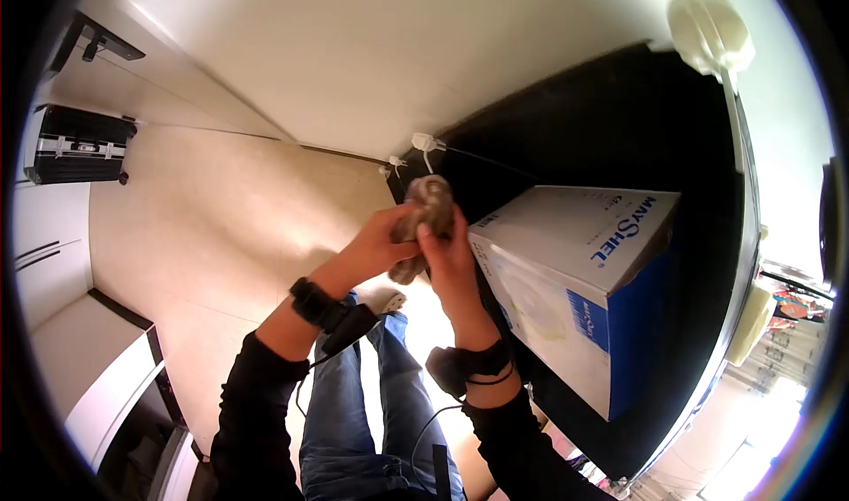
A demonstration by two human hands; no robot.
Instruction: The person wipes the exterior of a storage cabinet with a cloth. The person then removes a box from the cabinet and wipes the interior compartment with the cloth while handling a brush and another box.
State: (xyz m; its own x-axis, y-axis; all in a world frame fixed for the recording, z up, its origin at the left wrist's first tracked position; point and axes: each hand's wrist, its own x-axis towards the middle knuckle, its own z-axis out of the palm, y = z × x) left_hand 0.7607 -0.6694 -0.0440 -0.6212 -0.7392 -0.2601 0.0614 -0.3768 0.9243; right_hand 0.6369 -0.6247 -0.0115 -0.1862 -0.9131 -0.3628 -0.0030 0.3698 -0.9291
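A greyish-brown, soft-looking bundle (pixel 432 198), perhaps cloth or plush, is held out in front of my body; its exact kind I cannot make out. My left hand (pixel 389 236) is closed around its left side. From the other side, my right hand (pixel 447 243) grips it with the thumb laid across the front. One end of the bundle sticks up above the fingers and the other hangs below them. Just right of my right hand, a white and blue cardboard box (pixel 610 236) with "MAYSHEL" lettering rests on a black surface (pixel 619 116).
White plugs or caps with cords (pixel 424 141) sit by the wall at the black surface's far corner. A white fan-shaped object (pixel 710 32) stands at upper right. A black suitcase (pixel 81 145) is at far left. My legs in jeans (pixel 334 413) are below, on pale flooring.
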